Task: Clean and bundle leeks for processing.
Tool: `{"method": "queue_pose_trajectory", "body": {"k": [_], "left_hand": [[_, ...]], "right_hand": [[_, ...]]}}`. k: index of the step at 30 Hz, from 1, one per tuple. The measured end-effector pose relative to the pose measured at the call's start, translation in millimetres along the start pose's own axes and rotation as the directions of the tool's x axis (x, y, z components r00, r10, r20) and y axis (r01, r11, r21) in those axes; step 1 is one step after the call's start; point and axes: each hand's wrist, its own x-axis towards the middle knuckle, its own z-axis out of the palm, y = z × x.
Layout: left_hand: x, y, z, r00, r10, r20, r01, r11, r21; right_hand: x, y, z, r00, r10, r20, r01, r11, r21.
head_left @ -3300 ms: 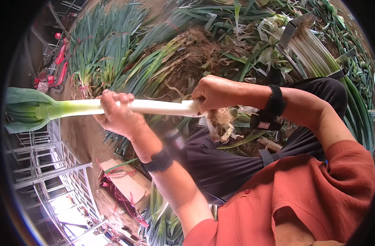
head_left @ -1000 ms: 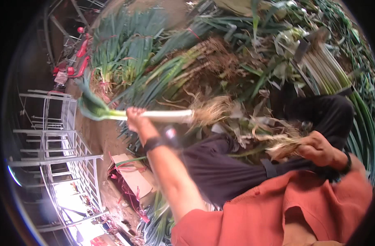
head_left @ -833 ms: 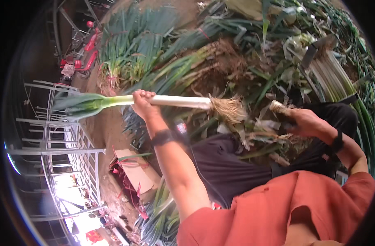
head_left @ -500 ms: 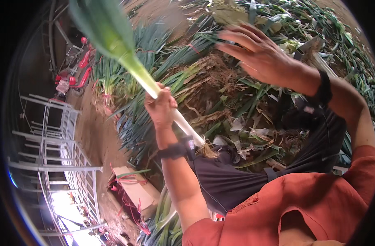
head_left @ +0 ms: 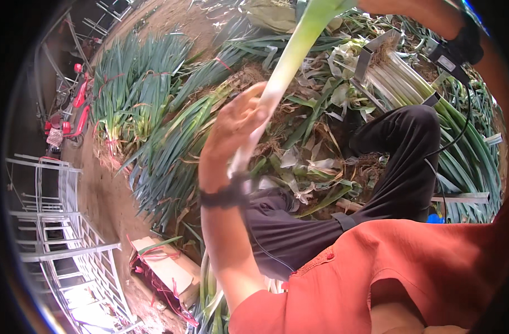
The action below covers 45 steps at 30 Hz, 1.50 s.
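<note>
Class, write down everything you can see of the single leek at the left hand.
The leek is a long, smooth-looking stalk, blurred and white low down, shading through pale green to green at the top, where the picture's edge cuts it off. It slants up to the right, raised before leafy scraps. The left hand touches its white part; the right hand, mostly cropped, may touch the top. No roots show.

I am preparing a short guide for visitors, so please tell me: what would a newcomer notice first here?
Probably the pale leek, slanting from the top edge down past the left hand. Next would come the red shirt across the lower right, then the green leek bundles on the ground at upper left.
</note>
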Motion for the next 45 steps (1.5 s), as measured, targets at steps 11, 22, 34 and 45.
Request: {"method": "queue_pose_trajectory", "body": {"k": [11, 22, 34, 45], "left_hand": [[-22, -26, -14, 0.955, -0.136, -0.262, 0.151, 0.988, 0.036], [33, -101, -40, 0.835, 0.287, -0.47, 0.176, 0.67, 0.721], [21, -104, -85, 0.543, -0.198, -0.816, 0.422, 0.904, 0.061], [29, -120, -35, 0.74, -0.45, -0.499, 0.625, 0.735, 0.264]], "right_hand": [[-117, 6, -4, 0.941, 0.336, -0.038, -0.338, 0.939, -0.057], [-162, -13, -38, 0.835, 0.423, 0.352, -0.479, 0.874, 0.084], [-367, 53, -12, 0.321, 0.83, 0.457, -0.868, 0.45, -0.208], [-502, 5, 72, 0.016, 0.789, 0.614, -0.984, 0.123, -0.132]]}}
